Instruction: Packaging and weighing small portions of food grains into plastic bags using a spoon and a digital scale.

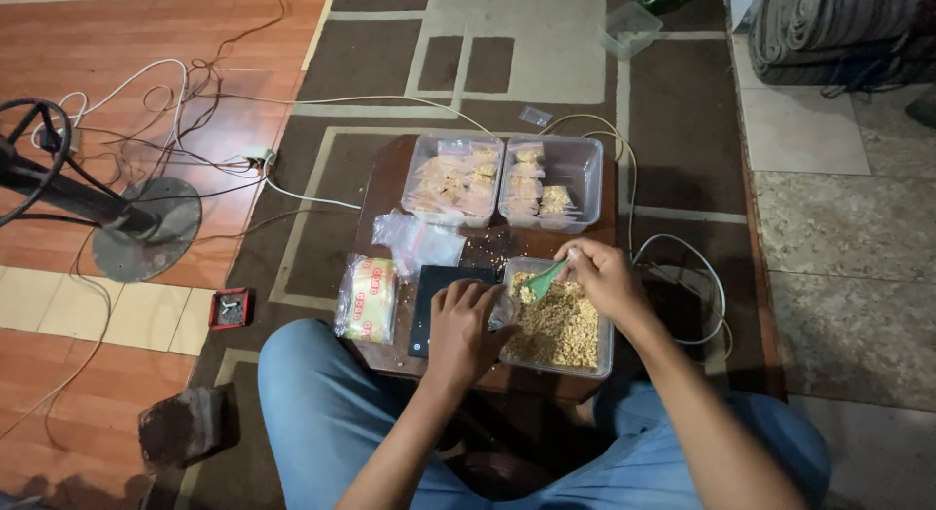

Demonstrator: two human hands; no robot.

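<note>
Right hand point(600, 276) grips green scoop point(542, 280) over crumb tub point(561, 327); left hand point(463, 327) pinches small bag point(502, 310) beside black scale point(434, 300)

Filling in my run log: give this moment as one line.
left hand: holds small bag | right hand: holds green scoop | over tub of crumbs

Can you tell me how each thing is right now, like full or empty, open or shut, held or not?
Green scoop: held in right hand, tipped over the crumbs.
Small clear bag: held by left hand, at the tub's edge.
Crumb tub: open, mostly full.
Two back tubs: open, holding filled bags.
Small scale: partly covered by the left hand.
Far container: looks empty.
</note>
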